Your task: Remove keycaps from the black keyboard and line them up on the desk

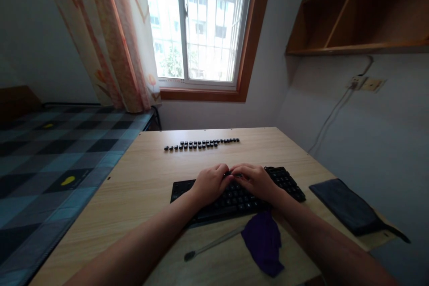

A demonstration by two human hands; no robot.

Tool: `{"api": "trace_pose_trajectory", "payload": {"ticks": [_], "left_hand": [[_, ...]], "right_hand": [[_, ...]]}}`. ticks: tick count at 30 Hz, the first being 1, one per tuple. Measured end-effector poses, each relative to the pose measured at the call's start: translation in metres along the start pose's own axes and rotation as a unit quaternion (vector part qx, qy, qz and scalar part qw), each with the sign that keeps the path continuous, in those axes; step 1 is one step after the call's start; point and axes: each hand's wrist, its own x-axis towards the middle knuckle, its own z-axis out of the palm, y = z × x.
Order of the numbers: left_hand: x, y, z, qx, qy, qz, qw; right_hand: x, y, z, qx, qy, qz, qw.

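A black keyboard (284, 181) lies on the wooden desk (140, 178) in front of me. My left hand (210, 184) and my right hand (256, 181) rest on its upper middle, side by side, fingers curled and pinched together at the top row. What the fingertips hold is too small to make out. A row of several black keycaps (201, 144) is lined up on the desk beyond the keyboard.
A purple cloth (263, 241) and a thin brush (211, 246) lie near the desk's front edge. A dark pouch (345, 205) sits at the right. A bed with a checked cover (50, 156) adjoins the left; window and curtain lie behind.
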Motion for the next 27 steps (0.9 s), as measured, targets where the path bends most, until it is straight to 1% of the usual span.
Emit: {"api": "trace_pose_trajectory", "payload": {"ticks": [3,5,7,10,13,15,17,22,27], "left_hand": [[0.001,-0.002,0.000,-0.054,0.013,-0.016,0.998],[0.002,-0.003,-0.001,-0.071,0.025,-0.045,0.996],[0.003,-0.003,-0.002,-0.065,0.034,-0.080,0.994],[0.003,-0.003,-0.002,-0.034,0.024,-0.112,0.993],[0.003,-0.001,-0.002,-0.007,-0.002,-0.112,0.994],[0.003,-0.001,-0.001,0.007,-0.014,-0.109,0.994],[0.003,0.000,-0.001,0.018,-0.024,-0.106,0.994],[0.002,0.000,-0.001,0.038,-0.057,-0.095,0.993],[0.002,0.000,-0.001,0.042,-0.073,-0.091,0.992]], "right_hand": [[0.007,-0.001,0.002,0.007,0.005,0.020,1.000],[0.014,0.004,0.002,-0.005,0.001,0.038,0.999],[0.024,0.016,0.002,-0.036,-0.008,0.063,0.997],[0.047,0.046,0.004,-0.082,-0.034,0.109,0.990],[0.073,0.081,0.012,-0.096,-0.073,0.155,0.981],[0.087,0.100,0.020,-0.103,-0.081,0.171,0.977],[0.098,0.114,0.031,-0.112,-0.082,0.185,0.973],[0.116,0.132,0.054,-0.119,-0.081,0.229,0.963],[0.124,0.141,0.065,-0.113,-0.068,0.260,0.957]]}}
